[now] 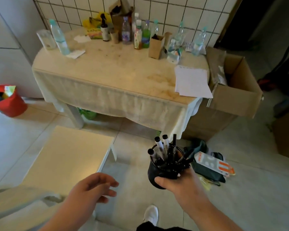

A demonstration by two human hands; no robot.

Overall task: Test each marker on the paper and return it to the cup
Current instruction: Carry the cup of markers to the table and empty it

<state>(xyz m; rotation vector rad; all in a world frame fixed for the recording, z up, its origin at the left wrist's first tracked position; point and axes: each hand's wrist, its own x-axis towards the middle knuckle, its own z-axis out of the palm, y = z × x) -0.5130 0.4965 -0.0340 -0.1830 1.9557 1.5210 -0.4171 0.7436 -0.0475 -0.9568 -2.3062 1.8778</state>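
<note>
Fingers of your right hand [175,180] curl around the black cup [163,170] of markers [162,147]; your left hand [93,187], at 9 o'clock, hangs loosely spread, palm down.

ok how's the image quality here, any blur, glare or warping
Head view: soft throughout, labels on the bottles unreadable; wide-angle warping bows the table edge and wall tiles; glare on the floor at far left; right doorway falls into deep shadow; cup of markers fairly clear.

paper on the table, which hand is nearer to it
Right. The right hand, gripping the black cup of markers, is below the paper, roughly in line with it. The left hand, open and holding nothing, is lower and much further left.
</note>
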